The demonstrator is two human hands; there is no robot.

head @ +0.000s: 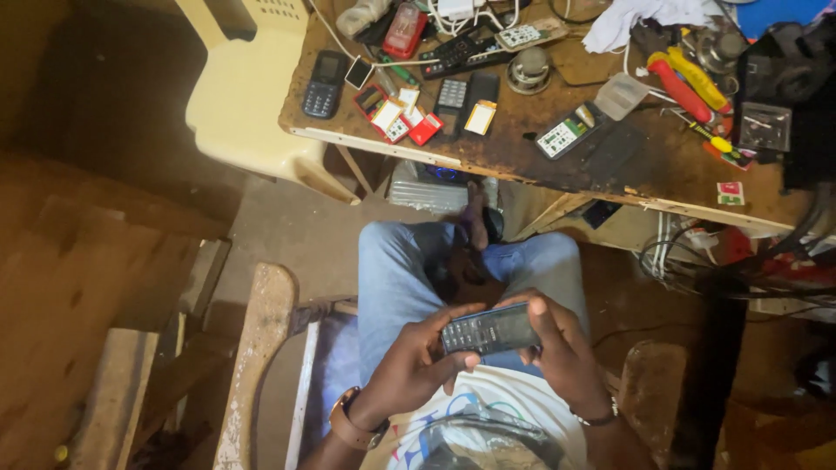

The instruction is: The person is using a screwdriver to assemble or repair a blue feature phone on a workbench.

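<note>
keypad phone [489,329], between left hand [415,361], right hand [563,348]

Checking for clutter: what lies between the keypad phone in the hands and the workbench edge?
In the head view, only the person's knees in jeans lie between the keypad phone and the workbench.

A worn wooden table [610,165] with dark stains carried a scatter of small things. Near its left edge lay a dark keypad phone [323,83], small red and white cards [396,117] and a loose phone keypad [450,94]. Toward the middle sat a black remote control [459,50], a bare circuit board [566,132] and a round metal part [529,68], with red and yellow screwdrivers [684,83] further right.
</note>
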